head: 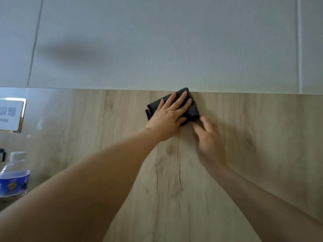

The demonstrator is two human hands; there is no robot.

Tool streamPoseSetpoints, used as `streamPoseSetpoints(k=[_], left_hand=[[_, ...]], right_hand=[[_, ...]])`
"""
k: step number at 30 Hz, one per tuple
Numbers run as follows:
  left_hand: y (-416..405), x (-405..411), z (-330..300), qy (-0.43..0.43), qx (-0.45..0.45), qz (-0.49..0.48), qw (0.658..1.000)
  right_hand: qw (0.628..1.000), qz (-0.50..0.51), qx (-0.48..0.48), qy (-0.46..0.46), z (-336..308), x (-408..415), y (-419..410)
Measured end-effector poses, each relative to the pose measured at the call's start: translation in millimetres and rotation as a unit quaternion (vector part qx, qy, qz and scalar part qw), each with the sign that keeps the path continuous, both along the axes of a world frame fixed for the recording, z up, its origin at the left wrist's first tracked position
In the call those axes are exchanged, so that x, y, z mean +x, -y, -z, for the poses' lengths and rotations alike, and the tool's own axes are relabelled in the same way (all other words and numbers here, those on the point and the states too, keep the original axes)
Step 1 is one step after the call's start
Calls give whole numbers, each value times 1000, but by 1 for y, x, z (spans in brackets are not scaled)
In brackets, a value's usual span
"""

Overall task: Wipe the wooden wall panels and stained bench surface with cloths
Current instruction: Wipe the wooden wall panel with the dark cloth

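Observation:
A folded dark grey cloth (193,109) with a purple edge lies flat against the light wooden wall panel (253,154), right at the panel's top edge. My left hand (170,116) presses on it with straight, spread fingers. My right hand (208,139) is just below and to the right, blurred. Its fingertips touch the cloth's lower right corner; whether they pinch the corner is not clear.
Above the wood runs a pale grey-white wall (157,41) with vertical seams. At the left hangs a gold-framed sign (12,115) on a glossy strip. A clear water bottle (14,175) with a blue label and white cap stands at the lower left.

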State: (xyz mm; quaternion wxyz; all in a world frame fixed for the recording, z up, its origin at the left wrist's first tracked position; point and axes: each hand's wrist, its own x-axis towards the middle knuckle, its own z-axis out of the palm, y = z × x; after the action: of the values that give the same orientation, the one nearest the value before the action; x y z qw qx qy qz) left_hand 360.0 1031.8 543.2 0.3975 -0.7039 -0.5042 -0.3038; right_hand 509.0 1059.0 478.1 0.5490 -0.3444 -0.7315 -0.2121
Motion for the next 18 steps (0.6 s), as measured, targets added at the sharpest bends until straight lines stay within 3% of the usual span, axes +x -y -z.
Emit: streamPoseSetpoints(k=[3, 8, 11, 14, 16, 18], left_hand=[[3, -17, -4, -10, 14, -20, 1000], [-6, 9, 11, 164, 50, -30, 985], [-10, 42, 23, 75, 30, -40, 996], [-10, 37, 22, -12, 28, -39, 999], [-10, 16, 16, 23, 49, -33, 998], [-7, -10, 12, 117, 64, -34, 991]], right_hand=[[999, 10, 2, -40, 1, -5, 3], [992, 30, -3, -121, 1, -4, 8], [983, 43, -1, -181, 3, -2, 4], [981, 58, -10, -185, 2, -2, 5], [985, 61, -29, -158, 4, 0, 8], [990, 60, -47, -119, 9, 0, 10]])
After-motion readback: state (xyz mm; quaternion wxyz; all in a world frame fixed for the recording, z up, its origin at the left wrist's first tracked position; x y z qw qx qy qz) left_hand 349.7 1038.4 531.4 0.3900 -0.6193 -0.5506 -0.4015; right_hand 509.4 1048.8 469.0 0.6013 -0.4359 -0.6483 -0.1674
